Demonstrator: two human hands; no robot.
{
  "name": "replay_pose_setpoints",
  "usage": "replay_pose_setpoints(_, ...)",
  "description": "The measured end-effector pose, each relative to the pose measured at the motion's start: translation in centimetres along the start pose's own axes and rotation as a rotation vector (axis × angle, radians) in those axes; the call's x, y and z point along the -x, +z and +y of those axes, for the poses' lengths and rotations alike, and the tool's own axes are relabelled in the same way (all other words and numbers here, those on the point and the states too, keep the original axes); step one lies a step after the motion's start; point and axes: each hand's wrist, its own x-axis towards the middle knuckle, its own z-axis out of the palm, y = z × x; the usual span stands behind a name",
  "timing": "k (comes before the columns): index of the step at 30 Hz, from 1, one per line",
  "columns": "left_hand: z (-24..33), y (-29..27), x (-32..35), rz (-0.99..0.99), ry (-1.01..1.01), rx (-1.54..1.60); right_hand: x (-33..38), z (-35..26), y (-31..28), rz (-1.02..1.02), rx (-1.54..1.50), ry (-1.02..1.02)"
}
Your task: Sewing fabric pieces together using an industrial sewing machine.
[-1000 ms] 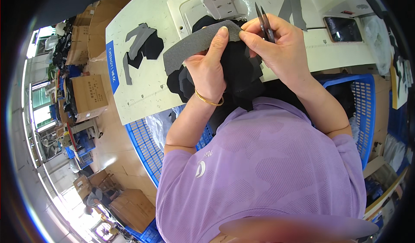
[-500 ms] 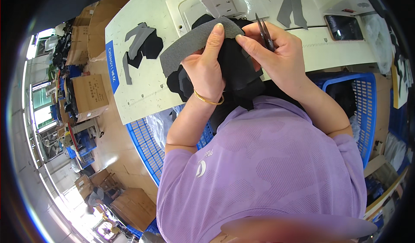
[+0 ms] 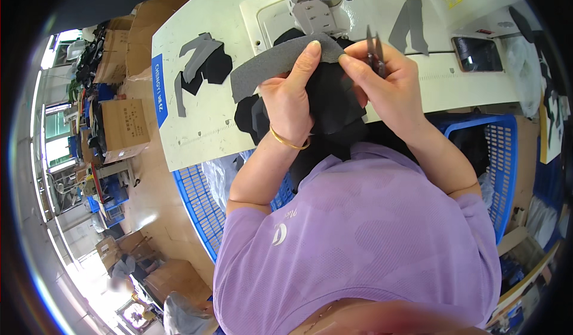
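Several boxes left of white table

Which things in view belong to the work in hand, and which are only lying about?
Apparently in the work:
grey strip, in the left fingers, its end at the right fingers
dark two-pointed tool, in the right fingers
black pieces beneath the strip
loose grey pieces, perhaps

Apparently only lying about:
phone
cardboard box
plastic bag
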Motion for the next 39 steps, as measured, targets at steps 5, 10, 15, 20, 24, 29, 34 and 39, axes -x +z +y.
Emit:
replay_pose_setpoints(5,1.5,0.0,-0.9,-0.054,-0.002,-0.036,-1.2,-0.4,-0.3,-0.124,-0.088,0.096)
replay_pose_setpoints(10,3.7,0.2,-3.2,0.004,-0.013,-0.233,-3.4,-0.7,0.9,-0.094,-0.077,0.012)
replay_pose_setpoints(15,4.6,-0.2,-6.2,-0.127,0.034,-0.142,-5.7,-0.7,2.0,-0.083,-0.128,-0.039)
replay_pose_setpoints(20,5.7,0.4,-7.4,-0.153,0.025,-0.111,-6.7,-0.7,2.3,-0.036,-0.170,-0.088)
replay_pose_setpoints(24,6.2,0.5,-7.9,-0.128,-0.014,-0.196,-7.0,-0.6,2.5,-0.032,-0.197,-0.088)
replay_pose_setpoints(29,6.2,0.6,-7.9,-0.147,0.033,-0.173,-7.0,-0.7,2.6,-0.020,-0.171,-0.087)
replay_pose_setpoints(34,6.3,0.2,-8.5,-0.204,0.058,-0.164,-7.0,-0.4,2.8,-0.041,-0.168,-0.076)
replay_pose_setpoints(39,6.4,0.0,-9.0,-0.236,0.096,-0.175,-7.1,-0.4,3.0,-0.038,-0.107,-0.074)
